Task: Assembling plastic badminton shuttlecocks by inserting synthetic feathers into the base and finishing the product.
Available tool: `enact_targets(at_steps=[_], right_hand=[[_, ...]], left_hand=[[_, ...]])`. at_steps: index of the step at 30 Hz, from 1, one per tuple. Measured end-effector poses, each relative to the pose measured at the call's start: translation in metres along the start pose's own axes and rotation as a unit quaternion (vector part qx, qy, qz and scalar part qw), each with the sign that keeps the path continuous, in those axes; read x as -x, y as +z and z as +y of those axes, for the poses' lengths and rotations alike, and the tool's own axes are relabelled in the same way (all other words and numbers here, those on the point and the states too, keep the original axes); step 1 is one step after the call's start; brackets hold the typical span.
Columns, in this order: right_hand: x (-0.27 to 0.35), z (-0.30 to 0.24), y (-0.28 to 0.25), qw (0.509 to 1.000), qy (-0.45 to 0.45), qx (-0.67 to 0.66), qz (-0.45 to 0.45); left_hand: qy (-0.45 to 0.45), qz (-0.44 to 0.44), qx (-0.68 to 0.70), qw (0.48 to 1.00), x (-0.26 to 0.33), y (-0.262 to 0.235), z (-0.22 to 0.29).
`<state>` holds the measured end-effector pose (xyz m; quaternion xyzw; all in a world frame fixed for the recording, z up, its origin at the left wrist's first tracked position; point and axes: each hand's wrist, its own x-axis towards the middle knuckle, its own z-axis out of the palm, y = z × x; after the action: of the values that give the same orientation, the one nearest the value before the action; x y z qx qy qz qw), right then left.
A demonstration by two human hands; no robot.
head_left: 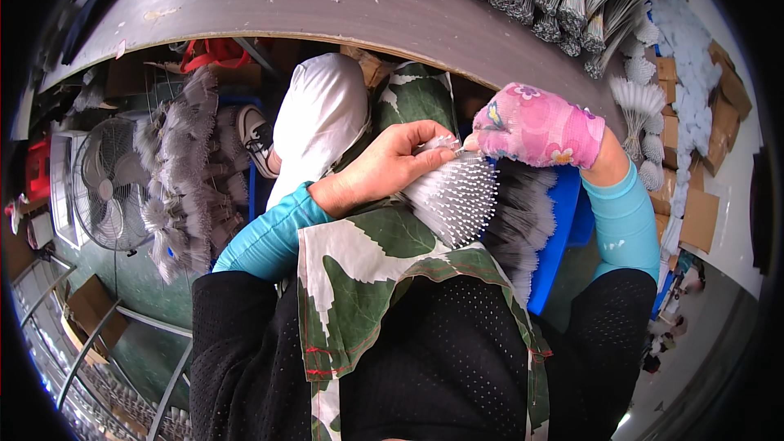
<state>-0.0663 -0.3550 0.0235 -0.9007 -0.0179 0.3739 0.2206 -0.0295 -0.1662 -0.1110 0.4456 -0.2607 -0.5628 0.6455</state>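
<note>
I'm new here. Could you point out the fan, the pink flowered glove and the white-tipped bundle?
Fan point(106, 189): head view, on the hub at its centre.
Pink flowered glove point(535, 125): head view, on the middle of its fabric.
White-tipped bundle point(457, 196): head view, among its white tips.

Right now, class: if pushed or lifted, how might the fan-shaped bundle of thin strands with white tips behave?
The bundle is probably springy rather than floppy, since its strands radiate fairly straight. It is likely light for its size: slim strands with gaps between tips. If released, it may splay, as the tips fan apart.
</note>
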Motion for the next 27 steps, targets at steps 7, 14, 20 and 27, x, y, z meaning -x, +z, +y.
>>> enact_targets(at_steps=[7,14,20,27], right_hand=[[0.000,0.002,-0.002,0.999,0.032,-0.029,-0.028],[-0.009,0.009,0.006,0.981,0.080,-0.171,-0.035],[-0.002,0.008,0.007,0.990,0.050,-0.134,0.000],[0.001,0.026,0.021,0.942,0.073,-0.315,0.086]], left_hand=[[0.014,0.006,0.019,1.000,-0.001,0.000,-0.004],[0.019,-0.001,0.037,0.999,0.000,-0.005,-0.009],[0.011,-0.009,0.023,1.000,-0.003,-0.001,-0.004],[0.047,-0.005,-0.006,0.999,0.009,-0.007,-0.002]])
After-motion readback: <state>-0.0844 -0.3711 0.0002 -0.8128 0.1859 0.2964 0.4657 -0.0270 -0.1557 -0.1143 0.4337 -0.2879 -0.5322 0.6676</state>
